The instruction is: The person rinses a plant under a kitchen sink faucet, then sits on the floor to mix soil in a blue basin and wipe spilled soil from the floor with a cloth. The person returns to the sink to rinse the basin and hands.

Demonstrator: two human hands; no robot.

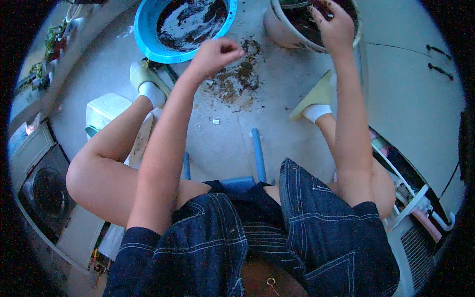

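My left hand (219, 55) hangs over the near right rim of a blue plastic basin (148, 48), its fingers curled together; whether they pinch anything is too blurred to tell. Dark soil and a smeared wet layer cover the basin's bottom. At the top right, my right hand (336, 24) reaches over a round pale plant pot (284, 33) with dark contents. Its fingers are soiled and bent at the pot's opening, with something small and pale near them. I cannot tell whether they hold it. Part of another rim shows inside the pot.
Spilled soil (241, 76) lies on the tiled floor between basin and pot, with a small white scrap (216, 121) nearer me. A white container (107, 109) stands by my left leg. Blue stool legs (258, 154) show between my thighs. A white rack (412, 208) is at right, potted plants (53, 41) at left.
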